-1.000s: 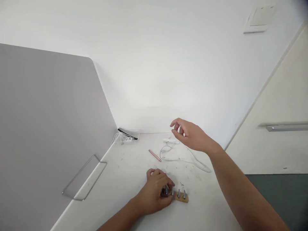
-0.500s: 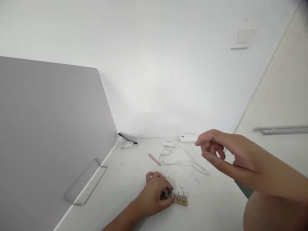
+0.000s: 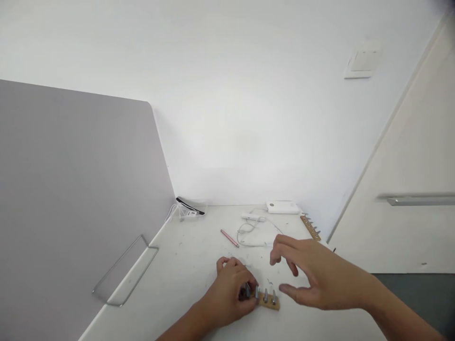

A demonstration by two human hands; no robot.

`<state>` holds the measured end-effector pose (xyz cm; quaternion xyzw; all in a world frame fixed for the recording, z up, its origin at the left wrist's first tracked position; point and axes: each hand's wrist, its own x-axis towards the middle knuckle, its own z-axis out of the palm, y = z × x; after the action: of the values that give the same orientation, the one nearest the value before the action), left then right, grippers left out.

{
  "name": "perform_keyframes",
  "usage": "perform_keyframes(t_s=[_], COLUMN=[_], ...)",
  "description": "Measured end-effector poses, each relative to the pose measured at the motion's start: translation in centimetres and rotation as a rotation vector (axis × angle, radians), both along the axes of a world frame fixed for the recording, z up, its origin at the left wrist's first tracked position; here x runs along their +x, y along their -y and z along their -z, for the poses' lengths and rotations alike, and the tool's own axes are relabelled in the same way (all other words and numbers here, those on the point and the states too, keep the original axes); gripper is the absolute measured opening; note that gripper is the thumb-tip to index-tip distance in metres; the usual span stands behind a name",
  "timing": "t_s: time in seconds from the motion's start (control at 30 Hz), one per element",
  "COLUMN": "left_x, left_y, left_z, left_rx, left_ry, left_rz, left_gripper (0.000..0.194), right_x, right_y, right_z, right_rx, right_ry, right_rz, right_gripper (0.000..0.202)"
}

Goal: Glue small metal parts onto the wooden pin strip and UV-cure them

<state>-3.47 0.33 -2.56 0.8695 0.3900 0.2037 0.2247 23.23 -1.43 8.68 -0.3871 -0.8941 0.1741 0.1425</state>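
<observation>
A small wooden strip with several grey metal pegs standing upright in it lies on the white tabletop. My left hand is closed round the strip's left end and hides part of it, thumb in front and fingers behind. Just to the right and a little above, my right hand hovers with thumb and fingers apart, holding nothing. Its thumb tip is close to the pegs at the strip's right end without visible contact.
Behind the hands lie a pink pen-like stick, a white cable and a white box. Another pegged wooden strip rests at the back right. A clear tray sits in the left corner beside a grey panel.
My right hand has come down and to the left, nearer the wooden strip, uncovering the second strip at the back right. My left hand keeps its hold.
</observation>
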Motion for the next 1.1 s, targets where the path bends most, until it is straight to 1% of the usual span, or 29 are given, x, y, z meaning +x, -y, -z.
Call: perform_keyframes(t_s=[0.13, 0.23, 0.33, 0.43, 0.63, 0.73, 0.93, 1.1], left_x=[0.0, 0.0, 0.0, 0.0, 0.1, 0.1, 0.0, 0.3], left_y=[-0.2, -0.3, -0.4, -0.3, -0.2, -0.2, -0.2, -0.1], left_z=[0.2, 0.4, 0.5, 0.5, 0.0, 0.0, 0.4, 0.1], left_rx=[0.017, 0.02, 0.022, 0.017, -0.009, -0.01, 0.012, 0.021], left_ry=[-0.01, -0.012, -0.009, -0.003, -0.004, -0.003, -0.008, -0.038], left_rz=[0.0, -0.002, -0.003, 0.003, -0.005, -0.003, -0.01, -0.013], left_gripper=[0.017, 0.019, 0.018, 0.017, 0.02, 0.021, 0.02, 0.022], right_x=[0.1, 0.2, 0.5, 0.8, 0.8, 0.6, 0.5, 0.8], right_y=[0.1, -0.4, -1.1, -1.7, -2.3, -2.7, -3.6, -4.1], right_z=[3.4, 5.3, 6.6, 7.5, 8.9, 9.7, 11.5, 12.5], right_rx=[-0.059, -0.103, -0.128, -0.171, -0.233, -0.254, -0.229, -0.185], right_ry=[-0.065, -0.078, -0.08, -0.088, -0.092, -0.094, -0.111, -0.092], right_rz=[0.026, 0.03, 0.036, 0.029, -0.01, -0.023, -0.04, -0.038], right_gripper=[0.051, 0.065, 0.076, 0.083, 0.084, 0.08, 0.071, 0.069])
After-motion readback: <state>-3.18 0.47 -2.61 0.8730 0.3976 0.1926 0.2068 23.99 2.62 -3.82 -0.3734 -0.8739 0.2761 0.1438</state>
